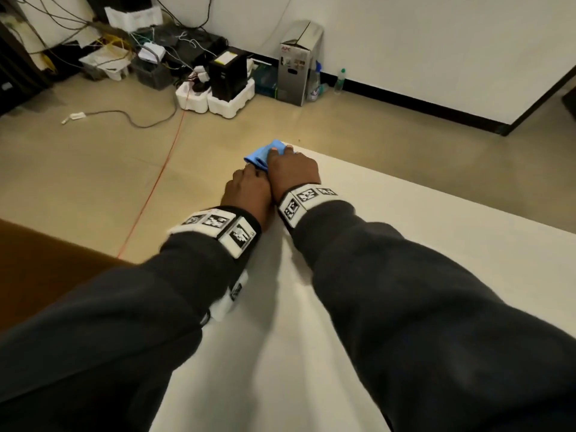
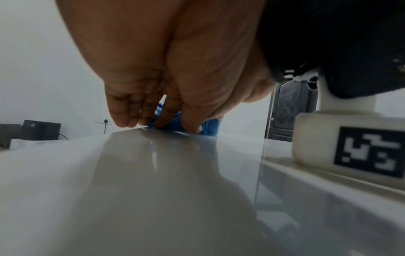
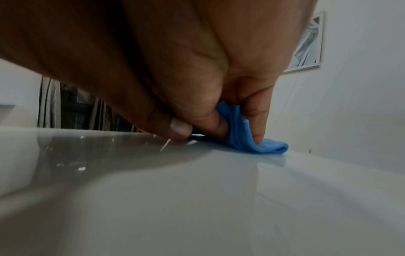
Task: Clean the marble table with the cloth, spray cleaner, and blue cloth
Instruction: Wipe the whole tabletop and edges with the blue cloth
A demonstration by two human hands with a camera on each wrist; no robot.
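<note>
Pinching the blue cloth (image 1: 261, 154) at the counter's (image 1: 436, 244) far corner, our right hand (image 1: 293, 171) grips it while our left hand (image 1: 246, 190) presses fingertips (image 2: 192, 129) on its edge

1. A grey cardboard box (image 1: 298, 62) marked APC is stood upright on the tiled floor against the white wall.
2. A spray bottle (image 1: 314, 84) and a small green-capped bottle (image 1: 339, 81) are placed just beside that box, by the black skirting.
3. A black unit (image 1: 227, 74) is seated in white foam packing (image 1: 230, 102).
4. Tangled cables and trays (image 1: 106, 62) are piled in the far left corner.
5. An orange cable (image 1: 156, 182) is stretched across the floor.
6. A framed picture (image 3: 308, 46) is hung on the wall.
</note>
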